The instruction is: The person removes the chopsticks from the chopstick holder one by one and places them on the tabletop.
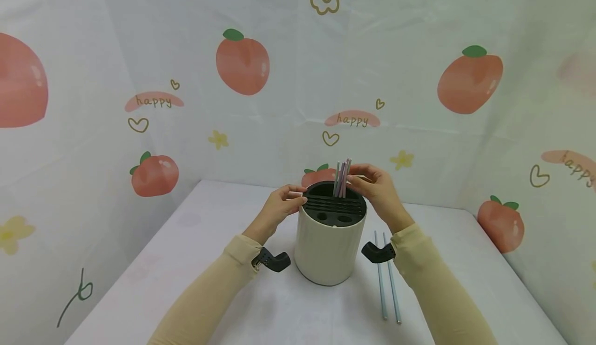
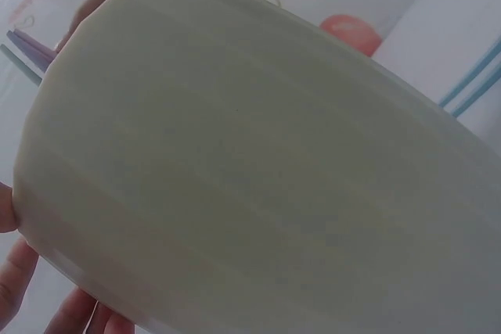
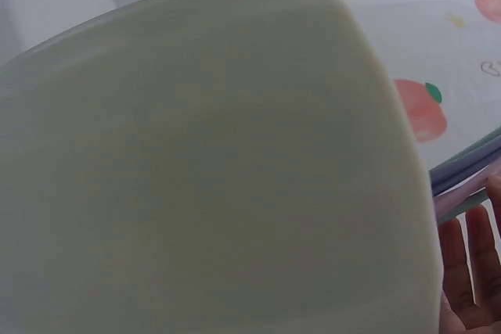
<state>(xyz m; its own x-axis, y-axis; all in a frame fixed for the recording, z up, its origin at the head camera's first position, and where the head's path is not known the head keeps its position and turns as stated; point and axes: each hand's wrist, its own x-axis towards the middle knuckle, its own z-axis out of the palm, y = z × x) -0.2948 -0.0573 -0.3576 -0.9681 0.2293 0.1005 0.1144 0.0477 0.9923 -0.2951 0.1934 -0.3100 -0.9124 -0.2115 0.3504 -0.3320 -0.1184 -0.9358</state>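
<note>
Loosely curved, hold unclear, my right hand [image 1: 378, 189] is nearer the blue sticks [image 1: 382, 293], roughly parallel to the worktop's [image 1: 493, 285] right edge.

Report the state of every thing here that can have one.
Utensil holder: upright on the white table
Black slotted insert: seated in the holder's top
Bundled chopsticks: standing in the rear opening, slightly tilted
Two blue chopsticks: lying side by side
Left hand: touching the holder's rim
Right hand: at the bundled chopsticks; grip unclear
Peach-print cloth: hanging, creased
</note>
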